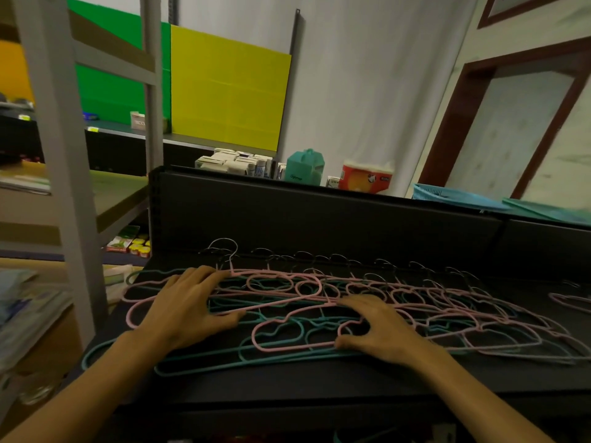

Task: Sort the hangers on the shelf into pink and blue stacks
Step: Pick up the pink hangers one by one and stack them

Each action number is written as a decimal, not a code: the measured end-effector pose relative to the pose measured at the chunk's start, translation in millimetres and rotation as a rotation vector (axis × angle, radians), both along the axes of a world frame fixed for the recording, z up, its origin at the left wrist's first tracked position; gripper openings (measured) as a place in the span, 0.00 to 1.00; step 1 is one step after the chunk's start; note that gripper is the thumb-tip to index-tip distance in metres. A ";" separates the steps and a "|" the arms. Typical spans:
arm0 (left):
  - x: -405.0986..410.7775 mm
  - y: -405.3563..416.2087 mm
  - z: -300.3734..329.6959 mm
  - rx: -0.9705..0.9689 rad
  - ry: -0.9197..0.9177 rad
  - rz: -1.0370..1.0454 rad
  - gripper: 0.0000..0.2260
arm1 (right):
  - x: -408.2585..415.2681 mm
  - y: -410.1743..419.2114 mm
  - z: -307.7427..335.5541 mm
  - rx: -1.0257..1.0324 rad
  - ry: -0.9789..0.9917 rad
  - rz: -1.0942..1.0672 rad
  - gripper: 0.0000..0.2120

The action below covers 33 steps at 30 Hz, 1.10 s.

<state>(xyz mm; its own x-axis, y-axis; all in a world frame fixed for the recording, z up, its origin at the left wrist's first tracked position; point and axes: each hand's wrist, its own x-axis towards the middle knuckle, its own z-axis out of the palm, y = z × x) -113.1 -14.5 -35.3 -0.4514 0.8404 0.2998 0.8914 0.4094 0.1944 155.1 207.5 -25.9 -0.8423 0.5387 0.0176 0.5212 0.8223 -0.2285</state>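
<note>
A tangled spread of thin pink hangers (415, 302) and blue-green hangers (243, 359) lies mixed on the black shelf (287, 388), their hooks pointing to the dark back wall. My left hand (188, 308) rests flat on the left part of the heap, fingers stretched over pink and blue-green wires. My right hand (374, 327) sits in the middle, fingers arched down onto the pile, thumb touching a pink hanger's lower bar. Another pink hanger (572, 298) lies apart at the far right.
A black back panel (319, 215) walls the shelf. Behind it stand small cartons (236, 164), a teal container (303, 167), a red pack (364, 177) and a blue basket (457, 196). A grey metal rack (64, 187) with goods stands to the left.
</note>
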 end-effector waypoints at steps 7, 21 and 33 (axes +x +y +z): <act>0.4 5.4 8.4 0.037 0.030 -0.017 0.52 | -2.5 -7.5 4.7 -0.017 0.034 0.037 0.46; 23.7 32.2 31.8 0.104 0.066 -0.153 0.44 | 21.0 -36.6 1.3 0.195 0.086 0.038 0.52; 134.3 112.1 38.5 0.131 0.108 -0.288 0.41 | 168.0 12.1 11.8 0.226 0.094 -0.164 0.53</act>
<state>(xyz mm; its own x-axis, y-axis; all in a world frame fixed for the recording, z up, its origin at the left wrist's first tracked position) 21.3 97.7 3.2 -0.1609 0.8798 0.4472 0.9852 0.1157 0.1268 323.1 219.6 -14.0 -0.7336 0.6409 0.2262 0.6363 0.7646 -0.1029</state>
